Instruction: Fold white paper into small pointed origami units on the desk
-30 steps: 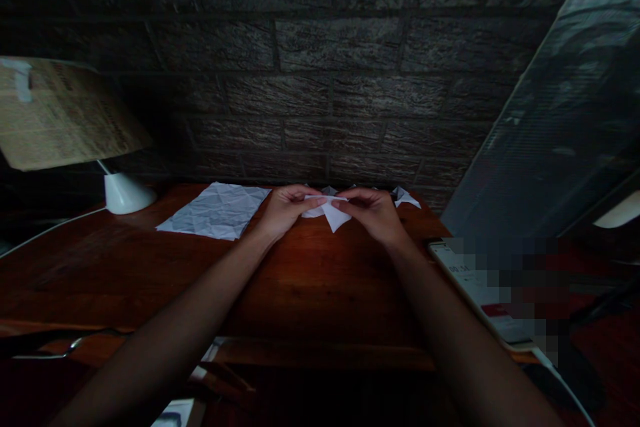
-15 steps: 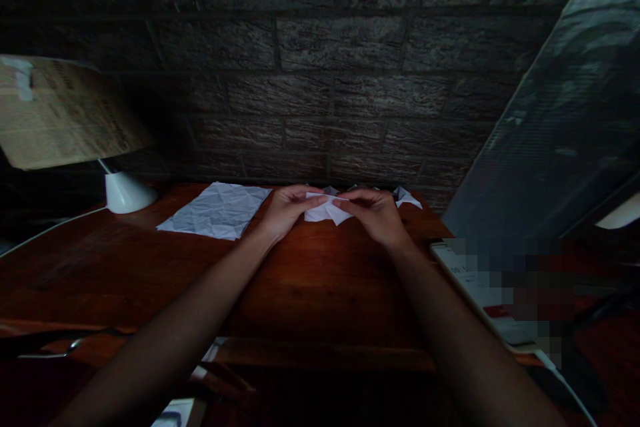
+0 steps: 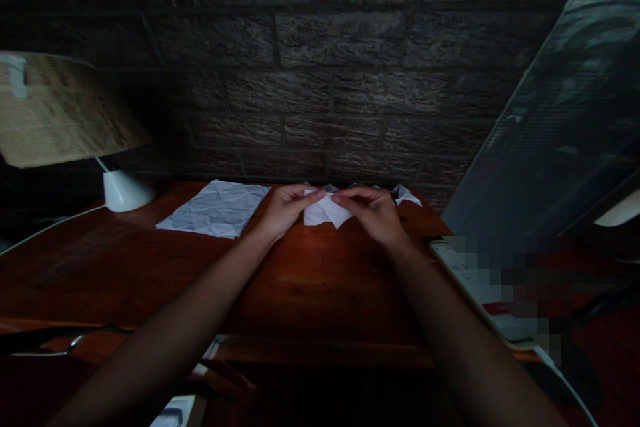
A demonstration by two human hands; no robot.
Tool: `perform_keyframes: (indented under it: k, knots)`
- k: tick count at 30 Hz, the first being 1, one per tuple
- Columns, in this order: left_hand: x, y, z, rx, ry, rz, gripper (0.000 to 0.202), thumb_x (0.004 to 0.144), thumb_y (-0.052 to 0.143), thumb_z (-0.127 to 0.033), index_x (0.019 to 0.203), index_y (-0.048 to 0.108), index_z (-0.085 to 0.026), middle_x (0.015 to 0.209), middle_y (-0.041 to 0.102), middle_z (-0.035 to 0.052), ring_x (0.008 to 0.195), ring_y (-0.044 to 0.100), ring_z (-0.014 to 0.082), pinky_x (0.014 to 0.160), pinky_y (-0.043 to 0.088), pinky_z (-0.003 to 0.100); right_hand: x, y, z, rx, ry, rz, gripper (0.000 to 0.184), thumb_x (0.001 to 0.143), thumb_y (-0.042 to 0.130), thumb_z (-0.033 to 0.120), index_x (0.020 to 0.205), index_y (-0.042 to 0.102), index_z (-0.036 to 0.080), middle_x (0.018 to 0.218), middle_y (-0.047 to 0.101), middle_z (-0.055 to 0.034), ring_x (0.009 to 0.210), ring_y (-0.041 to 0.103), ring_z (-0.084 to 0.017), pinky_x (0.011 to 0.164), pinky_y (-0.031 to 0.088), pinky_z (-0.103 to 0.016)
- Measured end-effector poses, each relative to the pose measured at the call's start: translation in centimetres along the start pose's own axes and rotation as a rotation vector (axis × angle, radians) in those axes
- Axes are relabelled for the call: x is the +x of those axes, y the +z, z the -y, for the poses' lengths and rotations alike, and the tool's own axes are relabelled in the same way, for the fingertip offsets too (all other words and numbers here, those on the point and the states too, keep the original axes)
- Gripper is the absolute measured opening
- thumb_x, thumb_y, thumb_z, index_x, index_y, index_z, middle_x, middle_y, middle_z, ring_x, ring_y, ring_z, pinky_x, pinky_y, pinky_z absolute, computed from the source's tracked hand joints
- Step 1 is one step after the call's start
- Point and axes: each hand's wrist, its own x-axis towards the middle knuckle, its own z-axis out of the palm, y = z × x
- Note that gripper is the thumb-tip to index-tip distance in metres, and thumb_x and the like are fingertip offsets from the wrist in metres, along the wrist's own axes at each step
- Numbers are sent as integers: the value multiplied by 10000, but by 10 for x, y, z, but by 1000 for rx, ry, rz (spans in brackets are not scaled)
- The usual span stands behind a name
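Observation:
A small folded white paper (image 3: 323, 211) is pinched between my two hands above the far part of the wooden desk. My left hand (image 3: 291, 205) grips its upper left edge, thumb on the near side. On the upper right, my right hand (image 3: 373, 205) pinches it between thumb and fingers. Loose flaps hang down in points below the thumbs. Behind the hands, folded white paper pieces lie along the wall, partly hidden; one piece (image 3: 407, 196) shows to the right. A creased white sheet (image 3: 217, 208) lies flat left of my left hand.
At the left stands a lamp with a white base (image 3: 126, 192) and a brown paper shade (image 3: 65, 110). A device with a lit screen (image 3: 470, 280) and a white cable (image 3: 565, 380) sits at the desk's right edge. The brick wall (image 3: 340, 93) rises behind the desk (image 3: 320, 287).
The folded paper has shifted slightly in my fingers, and its lower flaps hang a little differently. Both hands stay in nearly the same place. Nothing has been let go.

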Motion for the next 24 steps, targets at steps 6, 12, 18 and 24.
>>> perform_keyframes:
  k: [6, 12, 18, 24]
  knots:
    - [1, 1, -1, -49, -60, 53, 405, 760, 704, -589, 838, 781, -199, 808, 756, 47, 755, 673, 188, 709, 491, 296, 0, 1, -1, 47, 62, -31, 91, 715, 799, 342, 777, 783, 278, 846, 768, 3, 760, 660, -155, 788, 509, -343]
    - [2, 0, 1, -35, -58, 32, 433, 769, 686, -609, 789, 764, -184, 762, 739, 44, 711, 653, 173, 685, 477, 283, 0, 2, -2, 93, 146, -37, 163, 691, 807, 367, 798, 782, 247, 826, 762, -3, 723, 637, -147, 737, 491, -321]
    - [-3, 4, -5, 46, -25, 34, 348, 772, 725, -520, 838, 758, -180, 756, 728, 22, 661, 612, 133, 618, 443, 241, 3, 0, -7, 142, 196, -94, 208, 672, 816, 390, 799, 775, 230, 825, 759, -17, 715, 641, -155, 732, 495, -323]
    - [-5, 6, -10, 57, -48, 28, 293, 716, 790, -435, 852, 763, -177, 793, 738, 23, 655, 621, 143, 629, 447, 254, 4, 1, -9, 218, 243, -100, 313, 688, 786, 525, 741, 743, 219, 747, 736, -7, 659, 637, -157, 640, 487, -292]
